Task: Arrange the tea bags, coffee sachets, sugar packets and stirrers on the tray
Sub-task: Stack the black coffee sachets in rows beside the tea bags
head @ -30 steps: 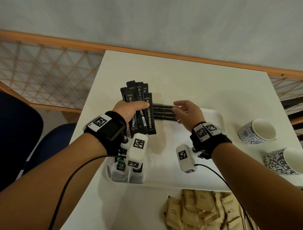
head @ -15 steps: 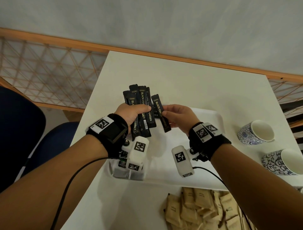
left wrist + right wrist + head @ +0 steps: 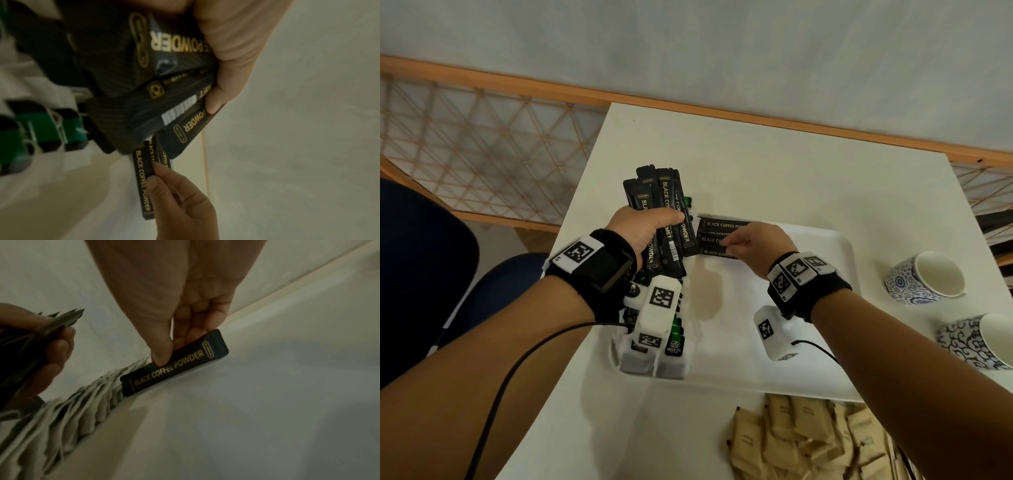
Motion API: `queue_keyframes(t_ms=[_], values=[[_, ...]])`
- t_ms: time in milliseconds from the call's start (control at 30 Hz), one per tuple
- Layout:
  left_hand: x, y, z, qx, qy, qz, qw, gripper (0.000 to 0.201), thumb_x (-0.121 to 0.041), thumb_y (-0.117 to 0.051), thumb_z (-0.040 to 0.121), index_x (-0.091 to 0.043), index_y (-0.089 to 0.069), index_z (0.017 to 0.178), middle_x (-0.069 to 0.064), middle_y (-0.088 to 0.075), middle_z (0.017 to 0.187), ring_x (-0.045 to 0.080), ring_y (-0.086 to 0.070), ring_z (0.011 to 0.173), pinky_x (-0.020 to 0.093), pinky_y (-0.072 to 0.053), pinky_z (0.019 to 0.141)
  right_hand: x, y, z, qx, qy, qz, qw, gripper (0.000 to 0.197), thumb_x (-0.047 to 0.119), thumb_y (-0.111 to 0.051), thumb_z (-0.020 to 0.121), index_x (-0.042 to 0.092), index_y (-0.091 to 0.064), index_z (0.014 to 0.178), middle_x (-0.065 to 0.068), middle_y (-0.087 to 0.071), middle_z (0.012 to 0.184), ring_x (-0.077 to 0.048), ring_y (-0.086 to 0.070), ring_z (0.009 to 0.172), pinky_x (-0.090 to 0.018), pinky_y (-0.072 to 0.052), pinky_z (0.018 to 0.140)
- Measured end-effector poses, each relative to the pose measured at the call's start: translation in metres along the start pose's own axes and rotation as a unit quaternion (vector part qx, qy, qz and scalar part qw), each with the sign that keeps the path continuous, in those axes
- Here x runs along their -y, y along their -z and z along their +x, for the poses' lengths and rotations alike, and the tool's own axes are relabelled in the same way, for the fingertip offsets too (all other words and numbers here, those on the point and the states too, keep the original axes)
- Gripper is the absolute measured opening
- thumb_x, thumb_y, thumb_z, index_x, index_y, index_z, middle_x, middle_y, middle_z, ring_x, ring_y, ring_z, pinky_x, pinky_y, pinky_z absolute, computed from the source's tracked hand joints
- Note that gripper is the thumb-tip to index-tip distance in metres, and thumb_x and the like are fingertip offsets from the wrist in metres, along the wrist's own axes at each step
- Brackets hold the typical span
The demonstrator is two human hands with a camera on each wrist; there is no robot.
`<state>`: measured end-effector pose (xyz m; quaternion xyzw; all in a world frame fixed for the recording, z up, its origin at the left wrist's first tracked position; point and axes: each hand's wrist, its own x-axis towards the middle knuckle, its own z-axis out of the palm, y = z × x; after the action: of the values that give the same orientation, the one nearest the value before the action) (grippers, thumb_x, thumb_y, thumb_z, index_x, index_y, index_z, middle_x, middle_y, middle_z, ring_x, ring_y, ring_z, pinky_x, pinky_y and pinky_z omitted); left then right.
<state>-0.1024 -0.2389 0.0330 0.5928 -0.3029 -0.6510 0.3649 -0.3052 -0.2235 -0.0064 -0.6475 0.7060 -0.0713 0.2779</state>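
Pinching one black coffee sachet (image 3: 174, 363) at the far edge of the white tray (image 3: 835, 246), while a fanned bundle waits in the other hand.

The right hand (image 3: 760, 246) has thumb and fingertips closed on the nearest sachet of a short row of coffee sachets (image 3: 717, 238) lying flat along the tray's far edge. The left hand (image 3: 643, 229) is wrapped around a bundle of sachets (image 3: 666, 219), thumb across the front, held upright above the tray's far left corner. A row of tea bags (image 3: 654, 356) stands along the tray's left edge. Brown sugar packets (image 3: 808, 442) lie heaped on the table (image 3: 756, 164) at its near edge, just outside the tray. Two patterned cups (image 3: 924, 277) sit near the table's right edge.
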Motion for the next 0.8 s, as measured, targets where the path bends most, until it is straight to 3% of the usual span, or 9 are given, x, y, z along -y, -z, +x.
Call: queue_keyframes(t_ms=[233,467,567,667,800], values=[[0.001,-0.002,0.002,0.004,0.005,-0.002,1.000,0.024,-0.004,-0.074,0.075,-0.003,-0.069,0.098,0.012,-0.070,0.083,0.025,-0.068,0.068,0.038,-0.057,0.063,-0.001,-0.001,0.008,-0.014,0.005,-0.008,1.000,0.019,0.023,-0.061,0.086,0.031,-0.073,0.097,0.006,-0.067,0.102,-0.014,-0.058,0.093,-0.021,-0.042,0.077],[0.003,-0.005,0.004,0.005,0.011,0.004,1.000,0.017,-0.004,-0.075,0.075,-0.006,-0.069,0.090,0.008,-0.070,0.073,0.021,-0.068,0.057,0.033,-0.055,0.051,-0.004,-0.001,0.008,-0.045,0.025,0.007,0.999,0.016,0.026,-0.062,0.087,0.026,-0.071,0.100,0.004,-0.059,0.090,-0.017,-0.057,0.091,-0.026,-0.042,0.076],[0.004,-0.008,0.002,0.011,0.017,0.002,1.000,0.016,-0.004,-0.074,0.075,-0.005,-0.069,0.090,0.010,-0.070,0.073,0.023,-0.068,0.058,0.035,-0.057,0.053,0.006,0.002,-0.003,-0.061,0.049,0.077,0.994,0.021,0.035,-0.057,0.091,0.024,-0.071,0.102,0.006,-0.064,0.090,-0.012,-0.059,0.087,-0.024,-0.043,0.074],[0.006,-0.014,-0.002,0.032,0.021,-0.004,0.999,0.026,-0.004,-0.074,0.075,-0.001,-0.069,0.099,0.016,-0.071,0.085,0.028,-0.070,0.069,0.041,-0.058,0.064,0.023,0.003,-0.016,-0.025,0.047,0.209,0.977,0.024,0.041,-0.059,0.089,0.024,-0.069,0.103,0.009,-0.070,0.090,-0.007,-0.063,0.085,-0.023,-0.047,0.076],[0.007,-0.021,-0.008,0.045,0.026,-0.023,0.998,0.023,-0.003,-0.073,0.075,-0.001,-0.069,0.098,0.015,-0.070,0.078,0.026,-0.070,0.064,0.038,-0.057,0.057,0.031,0.002,-0.021,-0.014,0.028,0.327,0.945,0.011,0.026,-0.071,0.083,0.030,-0.069,0.093,0.004,-0.074,0.087,-0.013,-0.070,0.084,-0.038,-0.055,0.086]])
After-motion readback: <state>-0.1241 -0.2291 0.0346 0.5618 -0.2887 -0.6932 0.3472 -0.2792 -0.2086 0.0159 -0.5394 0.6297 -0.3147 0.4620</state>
